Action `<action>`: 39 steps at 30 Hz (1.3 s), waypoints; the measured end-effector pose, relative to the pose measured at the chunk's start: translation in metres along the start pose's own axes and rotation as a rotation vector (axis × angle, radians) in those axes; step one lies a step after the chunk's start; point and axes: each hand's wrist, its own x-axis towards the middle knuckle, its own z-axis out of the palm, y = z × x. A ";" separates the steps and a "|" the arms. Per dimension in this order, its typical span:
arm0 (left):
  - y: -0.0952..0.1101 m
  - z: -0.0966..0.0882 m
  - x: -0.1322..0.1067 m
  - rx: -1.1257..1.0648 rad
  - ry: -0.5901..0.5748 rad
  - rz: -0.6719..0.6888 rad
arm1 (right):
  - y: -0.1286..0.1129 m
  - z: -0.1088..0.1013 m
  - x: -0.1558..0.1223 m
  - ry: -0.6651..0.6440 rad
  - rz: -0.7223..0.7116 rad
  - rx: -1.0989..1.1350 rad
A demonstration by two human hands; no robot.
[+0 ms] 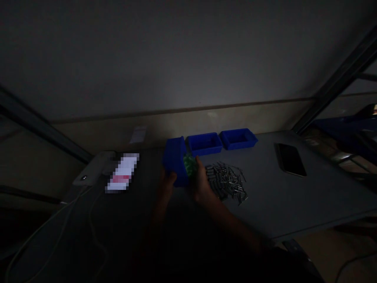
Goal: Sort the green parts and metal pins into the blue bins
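Grip: both bare hands clasp a blue bin (174, 159) that is tipped onto its side. The left hand (166, 185) wraps its fingers around the bin's lower left corner. The right hand (202, 182) presses against the bin's open mouth, fingers closed on the rim.
Tilted bin: it sits near the middle of the grey table (265, 196), its opening turned to the right, towards the right hand.
Green contents: a cluster of small green pieces (190, 164) shows in the bin's mouth, touching the right hand's fingers. The dim light hides their exact shape.
Metal parts: a loose pile of small dark metal pieces (228, 182) lies flat on the table just to the right of the right hand.
Other bins: two more blue bins stand upright side by side behind the pile, the middle bin (204, 144) just beside the tilted one and the far bin (238, 138) to its right.
Phone: a dark phone (290, 159) lies face up on the table, well apart to the right.
Lit screen: a bright, blurred-out screen (123, 172) glows on the left side of the table.
Cables: pale cables (59, 220) trail across the table's dark left end.
Wall: a plain pale wall (176, 59) rises behind the table.
Lighting: the scene is very dim, and the forearms fade into shadow.
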 end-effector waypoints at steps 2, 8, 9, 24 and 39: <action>-0.005 0.000 0.004 -0.029 0.029 -0.067 | -0.003 -0.004 -0.001 -0.039 -0.053 -0.044; 0.035 0.009 0.019 0.026 -0.094 0.137 | -0.028 -0.027 -0.002 0.004 -0.227 -0.118; 0.045 0.013 0.022 0.058 -0.179 0.219 | -0.033 -0.032 -0.002 0.023 -0.252 -0.113; 0.067 0.041 0.059 0.041 -0.221 0.265 | -0.058 -0.087 -0.002 0.073 -0.317 -0.176; 0.049 0.015 0.065 0.024 -0.191 0.145 | -0.074 -0.096 -0.009 0.177 -0.229 -0.238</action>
